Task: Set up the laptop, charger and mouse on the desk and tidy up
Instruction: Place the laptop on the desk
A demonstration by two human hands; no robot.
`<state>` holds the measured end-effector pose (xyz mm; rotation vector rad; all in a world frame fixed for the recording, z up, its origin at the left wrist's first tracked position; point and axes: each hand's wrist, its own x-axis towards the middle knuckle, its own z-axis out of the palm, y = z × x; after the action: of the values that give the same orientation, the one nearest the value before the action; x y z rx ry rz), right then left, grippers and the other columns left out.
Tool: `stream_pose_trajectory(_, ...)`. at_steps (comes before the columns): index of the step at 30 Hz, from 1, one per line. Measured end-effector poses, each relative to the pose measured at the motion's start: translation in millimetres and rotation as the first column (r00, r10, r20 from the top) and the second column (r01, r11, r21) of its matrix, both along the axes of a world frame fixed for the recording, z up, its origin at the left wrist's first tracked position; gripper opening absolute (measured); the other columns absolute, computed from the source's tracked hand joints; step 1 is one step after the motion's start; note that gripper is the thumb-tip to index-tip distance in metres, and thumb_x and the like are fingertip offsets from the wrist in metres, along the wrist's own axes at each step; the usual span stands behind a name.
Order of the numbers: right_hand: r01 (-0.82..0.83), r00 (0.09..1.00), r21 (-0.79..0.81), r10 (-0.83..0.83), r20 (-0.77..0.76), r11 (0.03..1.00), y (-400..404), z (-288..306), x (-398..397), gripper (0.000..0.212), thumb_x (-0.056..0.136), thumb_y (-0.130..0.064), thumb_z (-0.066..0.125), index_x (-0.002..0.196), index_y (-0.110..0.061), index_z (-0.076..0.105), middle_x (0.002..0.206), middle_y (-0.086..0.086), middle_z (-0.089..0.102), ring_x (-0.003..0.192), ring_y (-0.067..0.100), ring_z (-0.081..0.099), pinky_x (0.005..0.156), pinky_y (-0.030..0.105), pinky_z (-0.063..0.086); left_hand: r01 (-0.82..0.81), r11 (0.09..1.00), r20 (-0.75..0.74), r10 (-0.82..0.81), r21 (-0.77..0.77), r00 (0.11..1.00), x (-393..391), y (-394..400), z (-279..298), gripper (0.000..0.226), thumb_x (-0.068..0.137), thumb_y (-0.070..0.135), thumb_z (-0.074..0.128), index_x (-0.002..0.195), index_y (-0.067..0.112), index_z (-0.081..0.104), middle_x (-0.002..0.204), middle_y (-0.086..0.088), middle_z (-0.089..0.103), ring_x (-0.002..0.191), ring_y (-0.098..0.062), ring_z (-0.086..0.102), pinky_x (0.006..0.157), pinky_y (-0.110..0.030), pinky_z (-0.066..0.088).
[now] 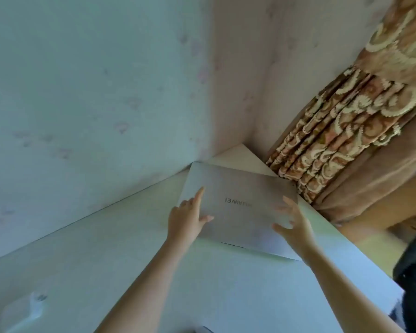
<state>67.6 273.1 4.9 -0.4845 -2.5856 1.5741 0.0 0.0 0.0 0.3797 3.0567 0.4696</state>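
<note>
A closed silver laptop lies flat on the white desk, pushed toward the far corner where two walls meet. Its lid logo reads upside down to me. My left hand rests on the lid's left part with fingers spread, index finger stretched forward. My right hand hovers over or touches the lid's right front part, fingers apart. Neither hand holds anything. No charger or mouse is clearly visible.
A brown and cream patterned curtain hangs at the desk's right edge, close to the laptop's far right corner. A dark object sits at the lower right. A faint pale item lies on the desk at the lower left.
</note>
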Motion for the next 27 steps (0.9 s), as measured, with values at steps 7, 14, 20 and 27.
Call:
stream_pose_trajectory(7,0.184,0.981,-0.076,-0.179,0.073,0.980,18.5,-30.7,-8.5,0.076,0.064,0.018,0.071,0.128,-0.015,0.046,0.121,0.008,0.051,0.113,0.026,0.049,0.086,0.022,0.042,-0.128,0.992,0.080,0.128,0.001,0.989,-29.1,-6.2,-30.9,0.087,0.075,0.065,0.063,0.144,0.020,0.032,0.146,0.004,0.040,0.130,-0.023,0.036,0.088,-0.040,0.045)
stream_pose_trajectory(14,0.243,0.962,0.037,-0.246,0.120,0.969,21.5,-32.8,-17.6,0.086,0.061,0.003,0.081,0.137,-0.013,0.043,0.140,0.009,0.040,0.128,0.028,0.037,0.107,0.044,0.033,-0.263,0.942,0.228,0.215,0.208,0.950,-42.7,-4.8,-32.4,0.097,0.064,0.059,0.078,0.141,0.019,0.035,0.153,0.000,0.026,0.134,-0.026,0.033,0.099,-0.042,0.040)
stream_pose_trajectory(20,0.339,0.931,-0.124,-0.314,0.187,0.932,27.7,-33.5,-21.8,0.085,0.056,-0.009,0.087,0.130,-0.024,0.049,0.123,0.005,0.055,0.104,0.025,0.057,0.081,0.039,0.052,-0.368,0.868,0.304,0.271,0.333,0.913,-44.1,-4.3,-35.4,0.110,0.050,0.058,0.086,0.141,0.024,0.036,0.142,-0.002,0.041,0.129,-0.026,0.037,0.102,-0.041,0.037)
stream_pose_trajectory(27,0.398,0.917,-0.363,-0.367,0.154,0.843,27.1,-30.9,-27.4,0.079,0.067,0.016,0.071,0.133,-0.021,0.048,0.116,0.011,0.058,0.094,0.026,0.060,0.063,0.027,0.047,-0.498,0.706,0.434,0.292,0.503,0.852,-52.0,-11.5,-40.3,0.125,0.039,0.045,0.090,0.146,0.029,0.029,0.137,-0.004,0.047,0.129,-0.027,0.040,0.106,-0.047,0.037)
